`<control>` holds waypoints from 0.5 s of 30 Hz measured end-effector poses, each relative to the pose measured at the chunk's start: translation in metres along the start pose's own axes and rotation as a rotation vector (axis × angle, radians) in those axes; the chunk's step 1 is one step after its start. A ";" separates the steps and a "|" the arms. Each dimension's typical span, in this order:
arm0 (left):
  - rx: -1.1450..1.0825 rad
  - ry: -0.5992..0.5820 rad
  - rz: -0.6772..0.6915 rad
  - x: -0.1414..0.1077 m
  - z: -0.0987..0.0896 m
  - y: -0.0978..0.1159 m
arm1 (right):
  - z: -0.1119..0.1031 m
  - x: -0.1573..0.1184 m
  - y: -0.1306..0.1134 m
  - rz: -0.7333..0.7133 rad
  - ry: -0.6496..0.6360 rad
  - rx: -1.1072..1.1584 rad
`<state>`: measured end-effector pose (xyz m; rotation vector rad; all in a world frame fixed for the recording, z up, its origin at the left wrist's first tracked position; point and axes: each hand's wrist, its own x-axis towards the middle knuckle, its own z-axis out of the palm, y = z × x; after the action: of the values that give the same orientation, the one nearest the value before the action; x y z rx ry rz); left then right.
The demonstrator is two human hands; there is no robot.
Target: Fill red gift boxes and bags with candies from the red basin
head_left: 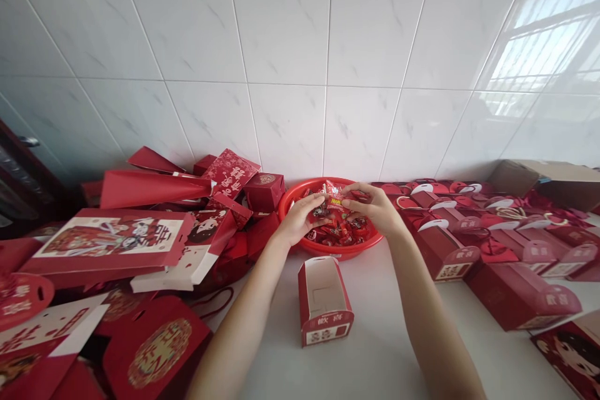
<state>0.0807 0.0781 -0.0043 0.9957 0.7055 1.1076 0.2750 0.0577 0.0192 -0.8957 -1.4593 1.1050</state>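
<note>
Over the red plastic basket (284,211) both of my hands are raised, with a red-and-yellow wrapped candy (334,195) between them. My left hand (300,220) pinches the candy's left side, its thumb on top and other fingers curled below. On the right side, my right hand (376,207) grips it with thumb and bent fingers. Several more wrapped candies (338,234) fill the basket below. Just in front of the basket, between my forearms, a red gift box (326,300) stands with its top open and no contents visible.
Red paper boxes and bags (112,237) are heaped on the left. Several closed red gift boxes (450,250) stand in rows on the right, a brown cardboard box (553,178) behind them. A white tiled wall (290,125) rises behind the white tabletop (370,350).
</note>
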 end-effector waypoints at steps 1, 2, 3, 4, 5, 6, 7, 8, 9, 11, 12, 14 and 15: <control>-0.004 -0.030 -0.002 -0.009 -0.001 0.006 | 0.000 -0.006 -0.008 -0.025 -0.022 -0.014; 0.015 -0.062 -0.003 -0.019 -0.003 0.011 | 0.000 -0.012 -0.016 -0.052 -0.042 -0.029; 0.056 -0.093 0.006 -0.029 -0.004 0.017 | 0.000 -0.018 -0.025 -0.080 -0.060 -0.047; 0.122 -0.128 0.010 -0.040 -0.005 0.022 | 0.000 -0.025 -0.033 -0.108 -0.074 -0.068; 0.216 -0.174 0.006 -0.051 -0.005 0.026 | 0.000 -0.032 -0.041 -0.135 -0.087 -0.091; 0.329 -0.225 0.002 -0.062 -0.004 0.029 | 0.000 -0.038 -0.048 -0.157 -0.096 -0.116; 0.452 -0.278 -0.005 -0.072 -0.002 0.032 | 0.000 -0.044 -0.054 -0.177 -0.102 -0.141; 0.574 -0.330 -0.004 -0.081 0.000 0.034 | 0.000 -0.049 -0.059 -0.195 -0.106 -0.165; 0.693 -0.377 0.002 -0.089 0.003 0.035 | 0.001 -0.053 -0.062 -0.208 -0.109 -0.189; 0.925 -0.421 0.045 -0.103 0.010 0.036 | 0.004 -0.059 -0.066 -0.223 -0.121 -0.241; 1.036 -0.411 0.074 -0.107 0.012 0.036 | 0.006 -0.062 -0.067 -0.224 -0.128 -0.275; 1.232 -0.338 0.126 -0.113 0.016 0.037 | 0.010 -0.065 -0.067 -0.212 -0.144 -0.359; 1.309 -0.299 0.136 -0.114 0.017 0.037 | 0.013 -0.066 -0.067 -0.198 -0.157 -0.405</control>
<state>0.0449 -0.0306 0.0350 2.2749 1.1361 0.4738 0.2758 -0.0264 0.0634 -0.9299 -1.9015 0.7576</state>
